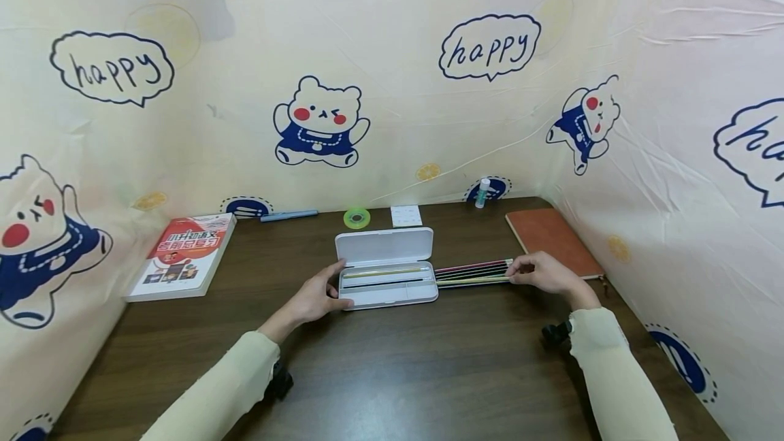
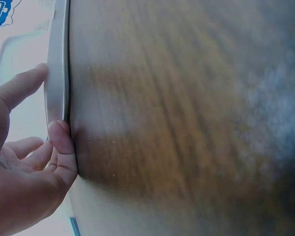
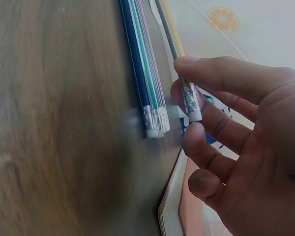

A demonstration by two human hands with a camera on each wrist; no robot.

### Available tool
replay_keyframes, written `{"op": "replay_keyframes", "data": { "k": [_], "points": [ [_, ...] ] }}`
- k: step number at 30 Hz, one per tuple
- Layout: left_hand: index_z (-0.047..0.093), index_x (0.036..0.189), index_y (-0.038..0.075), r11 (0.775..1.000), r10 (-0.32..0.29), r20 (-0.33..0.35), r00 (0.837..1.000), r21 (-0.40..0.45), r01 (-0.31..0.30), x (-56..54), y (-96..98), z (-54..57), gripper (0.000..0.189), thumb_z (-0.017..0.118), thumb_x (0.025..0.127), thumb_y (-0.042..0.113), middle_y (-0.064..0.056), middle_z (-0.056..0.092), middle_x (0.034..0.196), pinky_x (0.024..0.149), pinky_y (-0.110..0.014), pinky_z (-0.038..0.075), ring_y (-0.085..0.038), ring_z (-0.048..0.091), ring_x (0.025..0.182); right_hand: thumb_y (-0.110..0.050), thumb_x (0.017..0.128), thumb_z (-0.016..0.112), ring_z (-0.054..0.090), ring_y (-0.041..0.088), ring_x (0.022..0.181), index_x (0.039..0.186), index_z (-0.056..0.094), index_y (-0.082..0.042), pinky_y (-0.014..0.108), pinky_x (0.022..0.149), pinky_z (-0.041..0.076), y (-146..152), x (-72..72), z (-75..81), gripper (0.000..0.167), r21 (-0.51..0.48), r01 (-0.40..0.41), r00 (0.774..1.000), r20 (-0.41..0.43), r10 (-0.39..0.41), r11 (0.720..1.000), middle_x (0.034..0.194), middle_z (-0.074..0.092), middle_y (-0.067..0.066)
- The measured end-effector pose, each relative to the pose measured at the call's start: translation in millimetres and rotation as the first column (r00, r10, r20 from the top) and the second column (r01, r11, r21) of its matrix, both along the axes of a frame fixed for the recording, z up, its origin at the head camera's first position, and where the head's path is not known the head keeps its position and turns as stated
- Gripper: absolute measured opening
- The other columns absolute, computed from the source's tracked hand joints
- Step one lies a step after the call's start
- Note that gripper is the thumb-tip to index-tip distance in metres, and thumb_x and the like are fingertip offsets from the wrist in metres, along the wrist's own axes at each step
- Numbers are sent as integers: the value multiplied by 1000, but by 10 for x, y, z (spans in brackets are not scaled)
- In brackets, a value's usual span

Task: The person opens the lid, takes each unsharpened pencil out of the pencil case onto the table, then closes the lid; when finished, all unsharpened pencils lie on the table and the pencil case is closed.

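Observation:
A white pencil case point(image 1: 380, 298) stands with its lid raised, a yellow pencil point(image 1: 386, 273) and a darker one lying inside. My left hand point(image 1: 314, 297) grips the case's left end, thumb at the front corner and fingers toward the back. To the right, my right hand point(image 1: 545, 273) pinches a yellow pencil point(image 3: 174, 29) by its eraser end between thumb and fingertips. In the right wrist view, that pencil is lifted off the table. Several striped pencils point(image 3: 142, 64) lie side by side on the table near it, erasers facing right.
A thick book point(image 1: 184, 257) lies at the left, a brown notebook point(image 1: 551, 240) at the right. Along the back are a blue pen point(image 1: 289, 216), a green tape roll point(image 1: 356, 218), a white card point(image 1: 406, 216) and an upright glue stick point(image 1: 482, 193). Printed cloth hangs behind.

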State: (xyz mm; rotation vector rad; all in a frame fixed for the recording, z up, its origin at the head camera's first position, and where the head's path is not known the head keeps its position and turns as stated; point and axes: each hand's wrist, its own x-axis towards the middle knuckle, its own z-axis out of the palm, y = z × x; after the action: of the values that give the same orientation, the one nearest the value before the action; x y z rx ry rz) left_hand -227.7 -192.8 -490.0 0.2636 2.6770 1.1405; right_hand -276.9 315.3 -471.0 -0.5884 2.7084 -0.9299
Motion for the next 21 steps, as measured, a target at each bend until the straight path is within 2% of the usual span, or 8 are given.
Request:
{"op": "replay_keyframes", "data": {
  "k": [5, 13, 21],
  "points": [
    [29, 158, 15, 1000, 3, 2, 1000, -6, -3, -1, 2, -4, 93, 82, 83, 25, -11, 55, 120, 71, -27, 43, -13, 55, 81, -15, 91, 72, 57, 15, 83, 92, 76, -16, 33, 79, 47, 22, 15, 5, 4, 22, -3, 1000, 26, 3, 1000, 92, 73, -1],
    [28, 158, 15, 1000, 7, 10, 1000, -6, -6, 7, -5, -7, 93, 82, 83, 26, -10, 55, 124, 70, -26, 43, -13, 55, 81, -15, 88, 75, 54, 12, 77, 92, 76, -11, 29, 72, 46, 4, -5, -31, 5, 76, -14, 1000, -6, 14, 997, 87, 71, -1],
    [28, 158, 17, 1000, 7, 26, 1000, -16, -6, -8, 2, 1, 92, 82, 84, 28, -10, 55, 117, 73, -27, 43, -13, 55, 83, -11, 86, 76, 56, 10, 76, 90, 77, -13, 29, 71, 47, -74, 0, -15, 4, 118, 0, 1000, -31, 4, 993, 84, 71, -1]
  ]
}}
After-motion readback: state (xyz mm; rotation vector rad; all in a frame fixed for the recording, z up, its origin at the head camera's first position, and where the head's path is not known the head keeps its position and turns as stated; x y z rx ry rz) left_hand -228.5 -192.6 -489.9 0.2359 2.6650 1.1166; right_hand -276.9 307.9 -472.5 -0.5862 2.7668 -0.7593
